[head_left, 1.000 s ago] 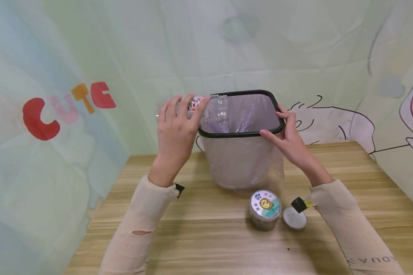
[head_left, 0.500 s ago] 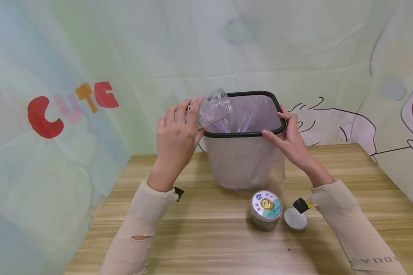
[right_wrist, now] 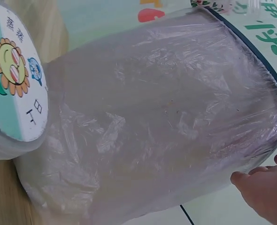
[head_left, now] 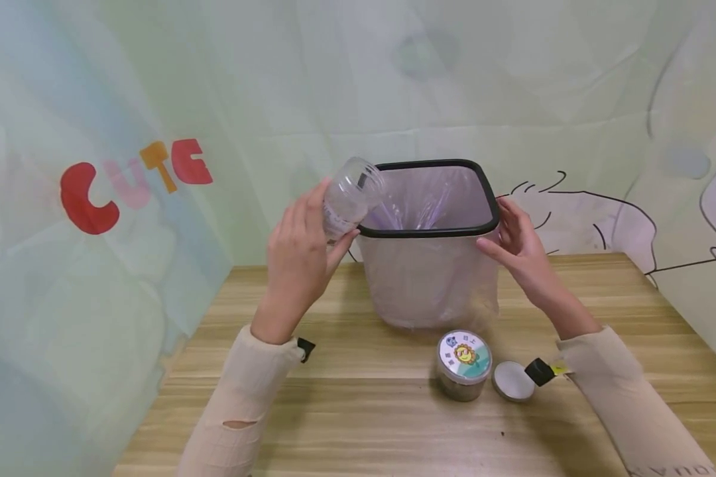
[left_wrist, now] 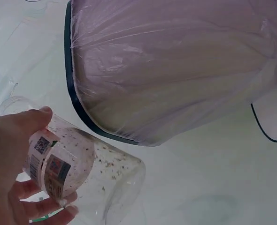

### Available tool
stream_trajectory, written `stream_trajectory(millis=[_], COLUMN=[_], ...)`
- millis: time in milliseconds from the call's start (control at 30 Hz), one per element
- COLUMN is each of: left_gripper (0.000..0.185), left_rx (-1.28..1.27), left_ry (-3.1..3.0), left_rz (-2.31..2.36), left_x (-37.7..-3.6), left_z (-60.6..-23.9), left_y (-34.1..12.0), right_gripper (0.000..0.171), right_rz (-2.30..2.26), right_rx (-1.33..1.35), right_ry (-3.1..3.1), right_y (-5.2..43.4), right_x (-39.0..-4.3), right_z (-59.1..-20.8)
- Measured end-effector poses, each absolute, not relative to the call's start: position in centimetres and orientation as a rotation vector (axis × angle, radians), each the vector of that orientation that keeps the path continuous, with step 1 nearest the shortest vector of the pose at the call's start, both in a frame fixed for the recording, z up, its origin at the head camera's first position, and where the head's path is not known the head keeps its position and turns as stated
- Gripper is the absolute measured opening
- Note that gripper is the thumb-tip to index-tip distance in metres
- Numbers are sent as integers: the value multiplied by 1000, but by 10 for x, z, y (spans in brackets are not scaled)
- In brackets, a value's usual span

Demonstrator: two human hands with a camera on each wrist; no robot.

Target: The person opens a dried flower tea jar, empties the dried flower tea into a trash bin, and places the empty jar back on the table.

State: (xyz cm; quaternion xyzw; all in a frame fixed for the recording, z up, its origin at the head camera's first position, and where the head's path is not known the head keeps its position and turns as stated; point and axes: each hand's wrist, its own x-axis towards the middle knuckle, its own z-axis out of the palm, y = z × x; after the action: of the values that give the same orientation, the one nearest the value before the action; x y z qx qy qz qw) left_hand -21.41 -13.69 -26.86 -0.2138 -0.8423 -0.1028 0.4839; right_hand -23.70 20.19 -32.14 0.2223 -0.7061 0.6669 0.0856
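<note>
My left hand [head_left: 310,232] grips a clear plastic jar [head_left: 351,195] with a printed label, tilted with its open mouth up and to the right, just left of the bin's rim. In the left wrist view the jar [left_wrist: 91,168] has dark specks stuck to its inside and my left hand [left_wrist: 16,154] is wrapped round its labelled part. The bin [head_left: 429,232] has a black rim and a thin plastic liner. My right hand [head_left: 513,235] is open, fingers straight, against the bin's right side below the rim; its fingertips [right_wrist: 265,187] show beside the liner [right_wrist: 152,131].
A round jar with a sunflower label on its lid [head_left: 462,361] stands on the wooden table [head_left: 358,424] in front of the bin, also close in the right wrist view [right_wrist: 11,93]. A small white lid [head_left: 513,381] lies to its right. Printed curtains close in behind and at both sides.
My left hand drew the jar back from over the bin and tipped its mouth upward. My right hand came off the rim and moved down to the bin's right side.
</note>
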Motion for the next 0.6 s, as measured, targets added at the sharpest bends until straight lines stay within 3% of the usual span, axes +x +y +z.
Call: stream_trajectory(millis=[267, 600], left_gripper=[80, 83], left_rx=[-544, -496], left_ry=[-2077, -2123], left_rz=[-434, -607], left_x=[-208, -194], left_z=[-291, -319], left_y=[-141, -146], right_gripper=[73, 48], right_rz=[2134, 2045], right_rx=[580, 555], right_ry=[-2058, -2184], right_y=[211, 226], right_x=[-224, -211], right_z=[-327, -346])
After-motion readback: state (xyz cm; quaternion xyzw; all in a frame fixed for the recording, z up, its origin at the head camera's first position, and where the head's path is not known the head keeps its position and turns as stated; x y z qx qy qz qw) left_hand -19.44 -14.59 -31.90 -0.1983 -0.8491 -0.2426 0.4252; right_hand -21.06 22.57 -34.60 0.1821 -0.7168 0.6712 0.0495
